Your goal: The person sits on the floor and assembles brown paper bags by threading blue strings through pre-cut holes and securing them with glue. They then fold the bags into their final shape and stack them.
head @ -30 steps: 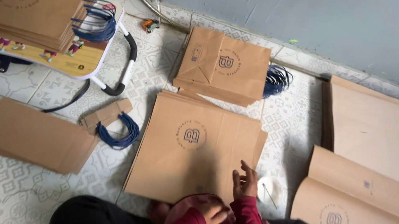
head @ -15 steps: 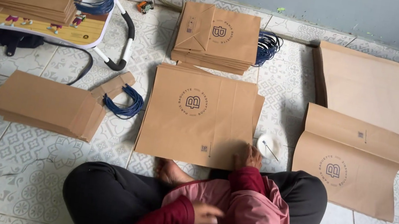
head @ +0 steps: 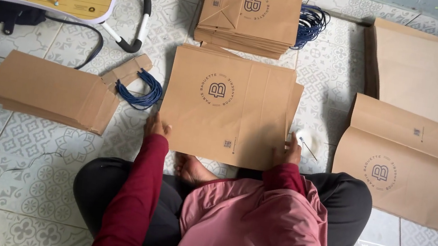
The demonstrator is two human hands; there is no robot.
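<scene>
- Lying flat on the tiled floor (head: 24,170), directly in front of the crossed legs, a stack of flat brown paper bags (head: 227,107) is seen, its printed round mark facing up.
- The left hand (head: 155,126) is placed at the stack's lower left edge, fingers pressed against the paper; whether the edge is pinched or only touched cannot be told.
- The right hand (head: 289,150) is set at the lower right edge, thumb and fingers closed around the side of the top sheets, just beside a small white object (head: 303,140).
- A second pile of finished bags (head: 249,10) is stacked beyond, with a bundle of blue cord handles (head: 312,23) touching its right side.
- More blue cords (head: 141,89) are laid near a folded bag stack (head: 52,91) on the left; an opened bag (head: 396,159) is spread on the right.
- Risk, as judged: the sheets are slightly fanned at the right edge, so an uneven lift from one side could let the lower ones slide out.
- Creasing could be caused by pressing too hard at the corners, and the white object could be knocked aside by the right wrist.
</scene>
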